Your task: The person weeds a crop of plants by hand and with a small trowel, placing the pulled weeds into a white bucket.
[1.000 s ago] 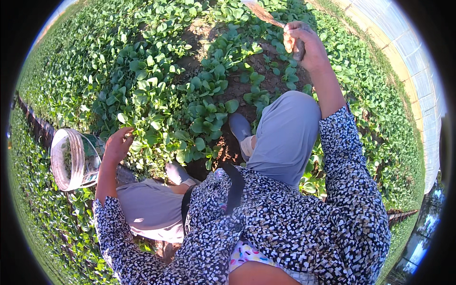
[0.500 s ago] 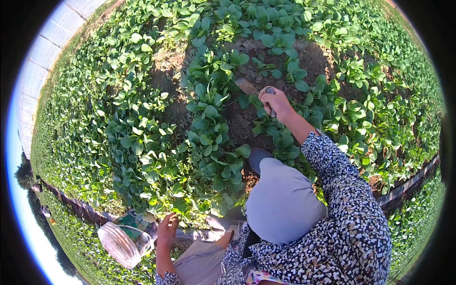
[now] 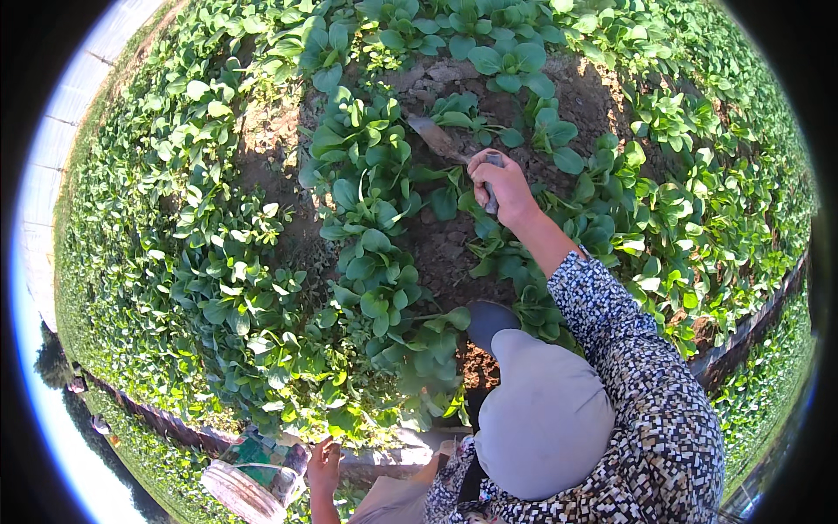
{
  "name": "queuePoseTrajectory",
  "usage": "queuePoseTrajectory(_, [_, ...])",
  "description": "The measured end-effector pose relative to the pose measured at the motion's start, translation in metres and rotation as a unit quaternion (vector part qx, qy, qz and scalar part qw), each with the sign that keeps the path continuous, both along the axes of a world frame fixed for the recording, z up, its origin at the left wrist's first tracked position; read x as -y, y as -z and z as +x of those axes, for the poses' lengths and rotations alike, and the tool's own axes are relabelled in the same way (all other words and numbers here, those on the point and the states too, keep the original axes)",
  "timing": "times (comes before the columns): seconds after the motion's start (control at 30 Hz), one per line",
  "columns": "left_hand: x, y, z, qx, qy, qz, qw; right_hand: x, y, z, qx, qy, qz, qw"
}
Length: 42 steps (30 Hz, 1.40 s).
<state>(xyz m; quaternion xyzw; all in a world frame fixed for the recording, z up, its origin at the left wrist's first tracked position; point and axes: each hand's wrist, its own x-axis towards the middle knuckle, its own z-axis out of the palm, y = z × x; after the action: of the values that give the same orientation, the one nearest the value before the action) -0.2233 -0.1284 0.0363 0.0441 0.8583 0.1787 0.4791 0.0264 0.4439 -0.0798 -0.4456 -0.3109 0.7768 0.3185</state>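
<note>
My right hand [image 3: 499, 186] is closed around the grey handle of a trowel-like hand tool [image 3: 434, 137]. Its flat, soil-stained blade points to the far left, over bare soil beside a leafy green plant [image 3: 458, 112]. A row of broad-leaved greens [image 3: 371, 236] grows left of the blade. At the lower left, my left hand [image 3: 324, 465] hangs with fingers loosely bent and apart, nothing visible in them. It is beside a pale bucket-like basket [image 3: 243, 491] with a green patterned piece [image 3: 253, 458] at its top.
Leafy rows spread on both sides, with soil [image 3: 441, 249] between them. A dark rounded shape [image 3: 489, 325], perhaps a shoe, rests near rounded grey cloth [image 3: 546, 419]. Low edging [image 3: 157, 419] runs behind the basket. White sheeting [image 3: 57, 140] stands far left.
My right hand and the tool have shifted slightly farther out across the soil. The whole view has moved, so the basket and my left hand appear lower and further right.
</note>
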Motion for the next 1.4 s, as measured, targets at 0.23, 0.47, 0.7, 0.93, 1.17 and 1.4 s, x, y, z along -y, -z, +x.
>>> queuePoseTrajectory(0.23, [0.011,-0.006,-0.002,0.015,-0.043,0.037,0.998,0.017,-0.023,-0.024,0.353,-0.216,0.321,0.852])
queuePoseTrajectory(0.47, [0.036,0.015,-0.008,0.014,-0.050,0.021,0.998,0.015,-0.009,-0.037,0.348,-0.229,0.290,0.862])
queuePoseTrajectory(0.7, [0.026,0.009,-0.008,0.006,-0.044,0.011,0.999,0.004,-0.030,-0.028,0.384,-0.292,0.318,0.816])
queuePoseTrajectory(0.93, [0.030,0.007,-0.008,0.029,-0.059,0.016,0.998,0.006,0.000,-0.034,0.344,-0.161,0.243,0.893])
queuePoseTrajectory(1.17, [0.033,0.012,-0.012,0.023,-0.070,0.015,0.997,0.006,0.018,-0.051,0.342,-0.106,0.280,0.891])
queuePoseTrajectory(1.4, [0.018,0.017,-0.014,0.016,-0.017,-0.011,1.000,0.021,0.035,-0.053,0.328,-0.106,0.271,0.899])
